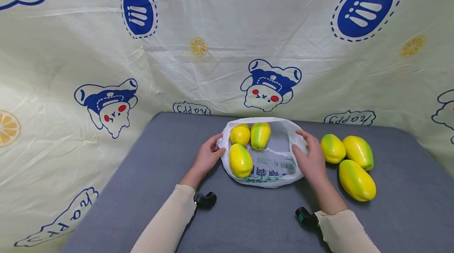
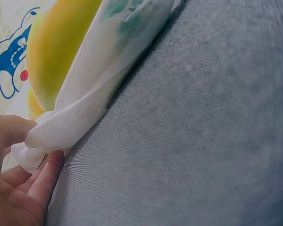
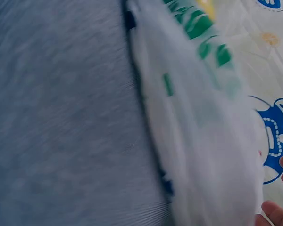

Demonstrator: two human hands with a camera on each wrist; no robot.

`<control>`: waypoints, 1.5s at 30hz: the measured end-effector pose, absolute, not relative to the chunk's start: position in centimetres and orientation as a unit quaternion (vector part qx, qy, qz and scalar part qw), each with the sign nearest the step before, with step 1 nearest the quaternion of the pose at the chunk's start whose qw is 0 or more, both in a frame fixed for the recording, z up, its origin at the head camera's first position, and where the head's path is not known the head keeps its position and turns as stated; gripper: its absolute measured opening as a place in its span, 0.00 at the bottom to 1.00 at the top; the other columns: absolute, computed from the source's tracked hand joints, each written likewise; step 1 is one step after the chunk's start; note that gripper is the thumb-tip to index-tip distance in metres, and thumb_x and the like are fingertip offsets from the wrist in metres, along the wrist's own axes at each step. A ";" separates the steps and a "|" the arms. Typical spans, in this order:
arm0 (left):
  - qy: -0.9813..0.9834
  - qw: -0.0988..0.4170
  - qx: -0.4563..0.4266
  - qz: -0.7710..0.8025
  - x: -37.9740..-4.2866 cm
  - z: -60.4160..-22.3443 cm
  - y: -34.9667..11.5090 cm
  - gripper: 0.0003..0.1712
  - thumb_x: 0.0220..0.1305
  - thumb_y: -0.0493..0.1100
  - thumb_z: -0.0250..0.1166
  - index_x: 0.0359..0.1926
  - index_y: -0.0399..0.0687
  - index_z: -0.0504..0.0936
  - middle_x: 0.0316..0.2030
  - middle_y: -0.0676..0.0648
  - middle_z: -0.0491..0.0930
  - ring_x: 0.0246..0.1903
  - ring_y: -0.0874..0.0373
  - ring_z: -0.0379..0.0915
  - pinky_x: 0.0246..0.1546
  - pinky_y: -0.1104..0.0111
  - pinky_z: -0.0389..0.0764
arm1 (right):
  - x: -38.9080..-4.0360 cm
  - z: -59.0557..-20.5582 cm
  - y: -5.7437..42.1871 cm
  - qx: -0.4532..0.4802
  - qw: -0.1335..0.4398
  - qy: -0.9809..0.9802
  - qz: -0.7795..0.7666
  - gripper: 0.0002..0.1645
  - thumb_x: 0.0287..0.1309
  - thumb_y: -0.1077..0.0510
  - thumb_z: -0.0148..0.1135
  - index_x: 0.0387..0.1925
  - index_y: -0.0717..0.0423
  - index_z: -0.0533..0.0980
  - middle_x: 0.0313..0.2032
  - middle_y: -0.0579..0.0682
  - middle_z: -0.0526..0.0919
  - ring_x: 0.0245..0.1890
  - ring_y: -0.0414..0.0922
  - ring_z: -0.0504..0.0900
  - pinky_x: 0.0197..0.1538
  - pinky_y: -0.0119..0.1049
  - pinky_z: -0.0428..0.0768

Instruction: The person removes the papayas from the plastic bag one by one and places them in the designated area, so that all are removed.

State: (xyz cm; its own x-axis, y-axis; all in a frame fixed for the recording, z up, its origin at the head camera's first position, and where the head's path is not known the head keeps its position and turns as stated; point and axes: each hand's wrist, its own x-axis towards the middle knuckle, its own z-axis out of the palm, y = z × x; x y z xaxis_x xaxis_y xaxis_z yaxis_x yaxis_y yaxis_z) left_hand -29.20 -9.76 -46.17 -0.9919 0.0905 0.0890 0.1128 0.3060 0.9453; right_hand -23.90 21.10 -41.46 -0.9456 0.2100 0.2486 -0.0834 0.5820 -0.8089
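A white plastic bag (image 1: 264, 183) lies on the grey table with its mouth spread wide. Inside, toward its left side, are 3 yellow-green fruits that look like papayas (image 1: 241, 161). My left hand (image 1: 208, 154) pinches the bag's left rim; in the left wrist view, a fold of plastic sits between thumb and fingers (image 2: 46, 179). At the right rim, my right hand (image 1: 312, 160) touches the plastic with thumb and fingers apart. Its fingertips (image 3: 276, 214) show at the right wrist view's edge beside the bag, some clear of it. The rest of that hand is out of that view.
Another 3 papayas (image 1: 357, 181) lie close together on the table (image 1: 255, 221), just right of my right hand. Behind the table hangs a pale cloth (image 1: 170, 71) with cartoon prints. A black wrist device (image 1: 205, 200) sits on each forearm.
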 end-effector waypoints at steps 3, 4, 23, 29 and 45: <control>-0.809 0.009 -0.059 -0.585 -29.2 -46.2 -9.8 0.30 0.68 0.40 0.64 0.69 0.55 0.72 0.63 0.46 0.77 0.47 0.55 0.73 0.52 0.66 0.78 | -24.1 -42.1 21.3 -0.039 0.180 -0.877 0.443 0.27 0.66 0.58 0.54 0.67 0.51 0.70 0.72 0.59 0.64 0.71 0.60 0.62 0.73 0.63 0.59; -0.810 0.009 -0.059 -0.583 -29.2 -46.2 -9.8 0.29 0.68 0.40 0.64 0.69 0.55 0.72 0.63 0.46 0.77 0.47 0.55 0.73 0.52 0.66 0.79 | -24.2 -42.2 21.4 -0.040 0.184 -0.877 0.442 0.27 0.66 0.58 0.54 0.66 0.51 0.71 0.72 0.58 0.64 0.72 0.60 0.61 0.73 0.63 0.58; -0.808 -0.001 -0.052 -0.587 -29.0 -46.2 -9.7 0.30 0.68 0.41 0.64 0.69 0.56 0.72 0.64 0.46 0.75 0.49 0.53 0.72 0.56 0.62 0.79 | -24.6 -44.8 23.0 -0.056 0.068 -0.858 0.507 0.35 0.70 0.58 0.51 0.76 0.45 0.58 0.79 0.58 0.47 0.78 0.61 0.47 0.76 0.65 0.47; -0.805 0.000 -0.050 -0.591 -29.0 -46.1 -9.6 0.30 0.68 0.40 0.64 0.69 0.54 0.72 0.62 0.45 0.76 0.48 0.54 0.72 0.53 0.65 0.79 | -24.6 -44.8 22.9 -0.068 0.047 -0.860 0.504 0.40 0.69 0.59 0.50 0.78 0.40 0.52 0.80 0.57 0.46 0.79 0.60 0.46 0.76 0.65 0.47; -0.791 0.064 -0.033 -0.607 -28.8 -42.8 -9.7 0.29 0.68 0.40 0.63 0.70 0.53 0.70 0.70 0.46 0.70 0.72 0.49 0.61 0.73 0.51 0.63 | -24.7 -44.6 22.7 -0.083 0.062 -0.865 0.491 0.37 0.68 0.59 0.49 0.76 0.46 0.56 0.79 0.58 0.51 0.78 0.61 0.49 0.76 0.64 0.49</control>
State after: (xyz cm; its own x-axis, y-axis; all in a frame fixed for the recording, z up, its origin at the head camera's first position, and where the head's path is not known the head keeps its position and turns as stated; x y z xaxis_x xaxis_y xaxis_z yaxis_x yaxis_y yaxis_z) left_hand -28.77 -9.68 -42.83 -0.9897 -0.0252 0.1408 0.1295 0.2606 0.9567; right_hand -24.70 22.73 -44.57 -0.9785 0.2046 0.0261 0.0827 0.5050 -0.8591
